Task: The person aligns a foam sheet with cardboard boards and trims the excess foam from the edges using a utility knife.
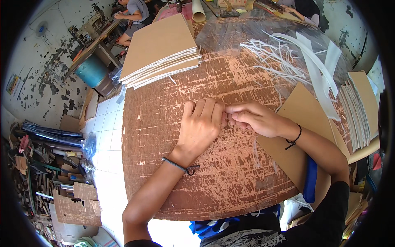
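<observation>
My left hand (201, 121) is curled into a fist, knuckles up, over the middle of the scratched wooden table (152, 119). Against its fingers rests my right hand (257, 119), also closed, its thumb and fingertips pressed together. Whatever lies between the two hands, if anything, is hidden. Under my right forearm a brown board sheet (302, 109) lies at an angle on the tabletop. Beside that forearm, at the table's near right edge, a long blue object (309, 181) is partly covered.
A stack of brown, white-edged boards (160, 45) stands at the far left. Thin white strips (279, 57) lie on clear plastic sheeting (226, 33) at the far right; another board stack (356, 111) is right. Beyond the table sits a person (135, 14) near a blue drum (92, 72).
</observation>
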`<state>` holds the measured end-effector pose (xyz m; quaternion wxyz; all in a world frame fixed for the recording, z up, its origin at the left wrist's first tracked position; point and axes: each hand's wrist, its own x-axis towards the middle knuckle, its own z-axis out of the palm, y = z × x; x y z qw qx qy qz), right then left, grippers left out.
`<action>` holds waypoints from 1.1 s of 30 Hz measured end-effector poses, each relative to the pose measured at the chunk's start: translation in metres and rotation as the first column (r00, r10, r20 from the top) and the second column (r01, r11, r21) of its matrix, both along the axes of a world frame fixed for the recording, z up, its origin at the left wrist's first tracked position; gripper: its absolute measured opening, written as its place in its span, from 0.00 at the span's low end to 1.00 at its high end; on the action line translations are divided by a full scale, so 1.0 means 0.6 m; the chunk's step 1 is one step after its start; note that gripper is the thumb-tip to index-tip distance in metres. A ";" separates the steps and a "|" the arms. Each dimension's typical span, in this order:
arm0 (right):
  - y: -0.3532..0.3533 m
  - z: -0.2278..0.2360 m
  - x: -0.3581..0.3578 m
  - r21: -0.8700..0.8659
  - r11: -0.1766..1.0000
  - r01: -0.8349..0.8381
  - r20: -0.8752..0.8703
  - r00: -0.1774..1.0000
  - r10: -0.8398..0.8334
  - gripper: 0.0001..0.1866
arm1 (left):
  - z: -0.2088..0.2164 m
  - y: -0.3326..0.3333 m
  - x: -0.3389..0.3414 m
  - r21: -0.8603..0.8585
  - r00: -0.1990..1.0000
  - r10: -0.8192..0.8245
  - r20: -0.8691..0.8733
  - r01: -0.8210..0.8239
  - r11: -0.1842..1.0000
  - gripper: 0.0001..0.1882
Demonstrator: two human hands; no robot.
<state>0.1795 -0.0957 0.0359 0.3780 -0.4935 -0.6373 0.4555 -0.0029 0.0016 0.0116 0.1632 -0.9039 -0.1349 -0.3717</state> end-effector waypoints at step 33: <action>0.006 -0.024 0.009 0.032 0.998 0.051 -0.082 0.995 -0.048 0.20 | -0.001 0.000 0.001 -0.296 0.996 -0.059 0.073 0.078 0.952 0.14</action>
